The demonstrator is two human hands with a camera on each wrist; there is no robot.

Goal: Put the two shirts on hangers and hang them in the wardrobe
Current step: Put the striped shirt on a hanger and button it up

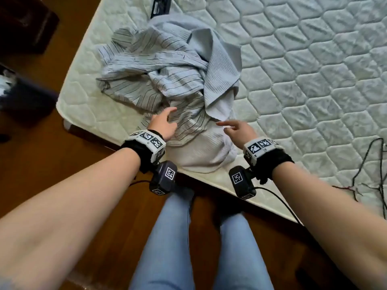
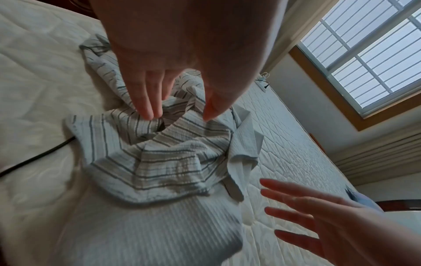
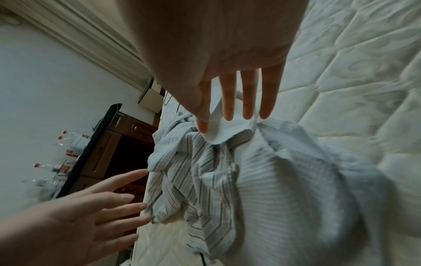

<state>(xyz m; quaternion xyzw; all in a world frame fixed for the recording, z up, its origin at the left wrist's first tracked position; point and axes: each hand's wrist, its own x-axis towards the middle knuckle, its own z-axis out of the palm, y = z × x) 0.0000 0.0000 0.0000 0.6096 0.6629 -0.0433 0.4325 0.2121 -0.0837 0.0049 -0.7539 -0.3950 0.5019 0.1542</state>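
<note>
Two shirts lie crumpled together near the mattress corner [image 1: 71, 101]: a pale shirt with dark stripes [image 1: 146, 65] [image 2: 159, 158] [image 3: 193, 180] on the left, and a plain light-blue ribbed shirt [image 1: 222, 59] [image 2: 136, 234] [image 3: 296, 180] draped over its right side and down to the bed edge. My left hand [image 1: 165, 120] [image 2: 175, 111] hovers just over the striped shirt with fingers spread, holding nothing. My right hand [image 1: 232, 126] [image 3: 230, 117] is held over the plain shirt's edge, fingers straight and apart. A dark wire hanger [image 1: 374, 170] lies on the mattress at the right edge.
A dark object [image 1: 160, 6] lies on the mattress beyond the shirts. Dark wooden furniture [image 1: 23, 24] stands on the wooden floor [image 1: 52, 143] to the left. Bottles [image 3: 66, 153] stand by the wall. A window [image 2: 369, 54] is on the bed's far side.
</note>
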